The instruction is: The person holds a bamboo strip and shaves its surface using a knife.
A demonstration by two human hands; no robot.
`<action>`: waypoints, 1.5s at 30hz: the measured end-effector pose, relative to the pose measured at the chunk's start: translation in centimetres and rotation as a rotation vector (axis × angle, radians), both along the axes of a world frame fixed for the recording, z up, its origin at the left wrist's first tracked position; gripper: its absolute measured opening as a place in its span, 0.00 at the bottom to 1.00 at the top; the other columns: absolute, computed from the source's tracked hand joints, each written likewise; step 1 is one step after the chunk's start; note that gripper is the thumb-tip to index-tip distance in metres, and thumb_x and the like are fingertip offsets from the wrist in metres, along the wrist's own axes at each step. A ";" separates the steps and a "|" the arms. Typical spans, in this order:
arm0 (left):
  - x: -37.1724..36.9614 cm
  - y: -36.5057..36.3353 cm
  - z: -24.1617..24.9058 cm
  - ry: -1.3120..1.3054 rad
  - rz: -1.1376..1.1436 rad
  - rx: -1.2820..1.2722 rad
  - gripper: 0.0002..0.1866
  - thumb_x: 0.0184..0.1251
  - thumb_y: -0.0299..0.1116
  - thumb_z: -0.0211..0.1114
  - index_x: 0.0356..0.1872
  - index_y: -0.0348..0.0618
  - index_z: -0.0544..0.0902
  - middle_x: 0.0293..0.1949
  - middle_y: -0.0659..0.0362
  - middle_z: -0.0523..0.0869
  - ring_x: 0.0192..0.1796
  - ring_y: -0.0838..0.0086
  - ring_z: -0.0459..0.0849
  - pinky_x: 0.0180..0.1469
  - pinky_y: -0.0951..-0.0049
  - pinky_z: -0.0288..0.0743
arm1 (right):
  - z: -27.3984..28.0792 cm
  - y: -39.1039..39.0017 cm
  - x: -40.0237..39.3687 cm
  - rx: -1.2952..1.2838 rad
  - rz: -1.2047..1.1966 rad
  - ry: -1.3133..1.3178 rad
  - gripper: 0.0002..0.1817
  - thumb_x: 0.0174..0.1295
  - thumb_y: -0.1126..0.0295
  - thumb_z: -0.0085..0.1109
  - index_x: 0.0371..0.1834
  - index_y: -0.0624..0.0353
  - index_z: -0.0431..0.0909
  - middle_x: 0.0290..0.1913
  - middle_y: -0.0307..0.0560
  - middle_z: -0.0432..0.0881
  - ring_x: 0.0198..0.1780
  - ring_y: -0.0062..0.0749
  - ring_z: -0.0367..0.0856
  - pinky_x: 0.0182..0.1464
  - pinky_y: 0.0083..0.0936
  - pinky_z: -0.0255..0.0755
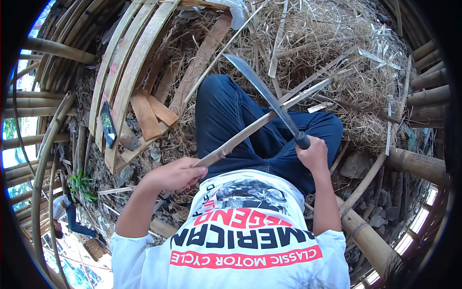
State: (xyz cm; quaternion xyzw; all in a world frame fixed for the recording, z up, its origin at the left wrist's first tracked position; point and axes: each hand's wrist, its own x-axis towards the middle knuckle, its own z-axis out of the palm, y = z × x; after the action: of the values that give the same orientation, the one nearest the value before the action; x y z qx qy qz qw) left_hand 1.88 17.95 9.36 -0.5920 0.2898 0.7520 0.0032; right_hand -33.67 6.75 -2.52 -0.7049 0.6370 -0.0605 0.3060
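My left hand (175,174) is closed around the near end of a long split bamboo strip (250,129), which slants up to the right across my lap. In my right hand (313,153) is the dark handle of a machete (262,89), its long blade pointing up and to the left. The blade crosses over the strip near its middle, above my thighs. Past that crossing, the strip's far end reaches over a heap of shavings (327,53).
At the upper left a slatted wooden pallet (127,62) carries a phone (107,124). Wood offcuts (150,114) lie beside it. Thick bamboo poles (370,238) run along the right, with rubble (356,165) near them. Another person (74,216) is at the far left.
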 end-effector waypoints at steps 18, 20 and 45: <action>1.2 -0.7 -0.6 -0.086 -0.027 -0.045 0.15 0.77 0.41 0.55 0.35 0.39 0.76 0.21 0.67 0.72 0.23 0.82 0.69 0.26 0.75 0.65 | 2.7 2.2 1.9 0.005 -0.107 -0.131 0.14 0.55 0.59 0.68 0.28 0.61 0.82 0.26 0.61 0.84 0.35 0.61 0.85 0.37 0.48 0.77; 0.3 -1.2 -1.0 -0.055 0.034 -0.027 0.14 0.77 0.40 0.56 0.35 0.40 0.76 0.20 0.68 0.72 0.21 0.84 0.69 0.24 0.77 0.63 | 2.8 3.4 4.3 -0.012 0.025 -0.158 0.17 0.55 0.55 0.71 0.27 0.59 0.82 0.25 0.59 0.84 0.32 0.59 0.85 0.35 0.47 0.77; -0.3 1.1 1.5 -0.630 -0.263 -0.548 0.09 0.64 0.31 0.59 0.39 0.34 0.77 0.30 0.38 0.83 0.39 0.40 0.82 0.43 0.45 0.73 | 1.8 1.4 -1.7 -0.001 -0.110 0.085 0.11 0.51 0.65 0.67 0.28 0.63 0.82 0.27 0.62 0.83 0.35 0.61 0.84 0.39 0.48 0.77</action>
State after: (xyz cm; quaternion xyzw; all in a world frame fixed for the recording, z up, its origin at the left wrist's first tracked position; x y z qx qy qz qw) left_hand 1.63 19.08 10.89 -0.7294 0.5365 0.4234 0.0302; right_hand -35.32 8.17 -0.71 -0.6709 0.6871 -0.0475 0.2747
